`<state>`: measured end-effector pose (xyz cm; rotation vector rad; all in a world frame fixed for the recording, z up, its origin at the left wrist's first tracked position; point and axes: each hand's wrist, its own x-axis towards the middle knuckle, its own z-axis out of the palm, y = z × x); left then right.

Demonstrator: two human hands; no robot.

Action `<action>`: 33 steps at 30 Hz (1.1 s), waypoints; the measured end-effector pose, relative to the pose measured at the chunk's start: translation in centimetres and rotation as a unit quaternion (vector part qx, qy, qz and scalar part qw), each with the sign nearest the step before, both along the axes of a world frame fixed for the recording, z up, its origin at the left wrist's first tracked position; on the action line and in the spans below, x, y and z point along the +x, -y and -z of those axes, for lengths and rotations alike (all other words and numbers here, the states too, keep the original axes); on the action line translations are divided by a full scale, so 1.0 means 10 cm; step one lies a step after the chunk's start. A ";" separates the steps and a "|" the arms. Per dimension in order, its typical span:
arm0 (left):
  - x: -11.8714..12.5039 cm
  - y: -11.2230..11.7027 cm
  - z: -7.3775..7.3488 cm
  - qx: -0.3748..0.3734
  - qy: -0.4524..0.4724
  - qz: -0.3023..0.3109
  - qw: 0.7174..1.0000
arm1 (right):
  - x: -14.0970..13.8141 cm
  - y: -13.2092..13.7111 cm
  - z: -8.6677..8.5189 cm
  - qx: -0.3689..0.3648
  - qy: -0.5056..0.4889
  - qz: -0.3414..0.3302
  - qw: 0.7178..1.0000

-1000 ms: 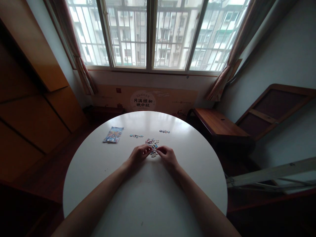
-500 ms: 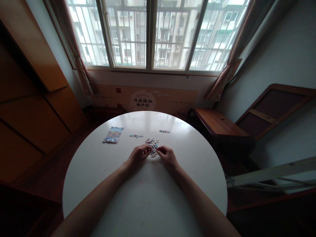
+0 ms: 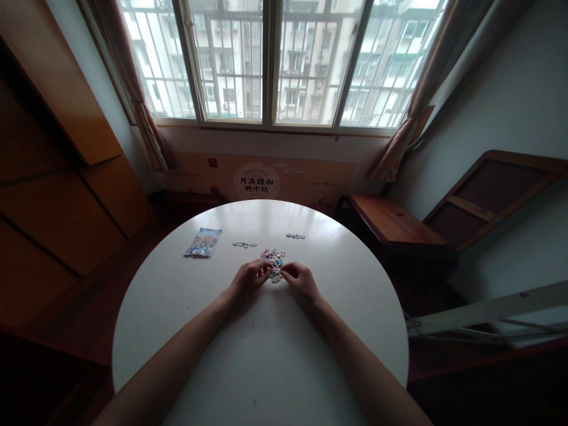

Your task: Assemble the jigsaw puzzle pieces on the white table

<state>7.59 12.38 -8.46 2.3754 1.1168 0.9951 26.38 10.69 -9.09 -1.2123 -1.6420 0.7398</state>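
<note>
A loose heap of small jigsaw pieces (image 3: 274, 257) lies on the white round table (image 3: 261, 367), in front of my hands. My left hand (image 3: 252, 274) is at the heap's near left side, fingers curled and fingertips pinched on what looks like a jigsaw piece. From the right, my right hand (image 3: 302, 277) reaches the near edge of the heap. Its thumb and index finger are pressed together; whatever is between them is too small to make out. The two sets of fingertips are a short gap apart, with pieces showing between and beyond them.
Beyond the heap lie a joined strip of jigsaw pieces (image 3: 244, 244) on the left and another joined strip (image 3: 295, 236) on the right. A colourful picture sheet (image 3: 204, 242) lies at the table's far left. A wooden bench (image 3: 390, 219) stands behind the table at right.
</note>
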 end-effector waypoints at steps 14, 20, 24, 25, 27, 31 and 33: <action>-0.01 -0.01 0.00 0.004 0.005 0.005 1.000 | 0.01 0.01 -0.01 0.003 0.009 -0.002 1.000; -0.01 -0.02 0.01 0.004 0.004 0.010 1.000 | 0.00 0.01 0.00 0.001 0.011 -0.003 1.000; 0.00 -0.02 0.02 0.000 0.006 0.012 1.000 | 0.00 0.01 0.01 0.001 0.010 -0.004 1.000; 0.00 -0.02 0.02 -0.001 0.007 0.011 1.000 | 0.00 0.01 0.01 0.001 0.009 -0.004 1.000; 0.00 -0.02 0.02 -0.004 0.009 0.006 1.000 | 0.01 0.01 0.01 0.000 0.007 -0.005 1.000; 0.00 -0.03 0.04 -0.006 0.015 -0.003 1.000 | 0.01 0.01 0.01 -0.001 0.007 -0.006 1.000; 0.00 -0.03 0.04 -0.006 0.014 0.001 1.000 | 0.01 0.00 0.01 -0.001 0.009 -0.005 1.000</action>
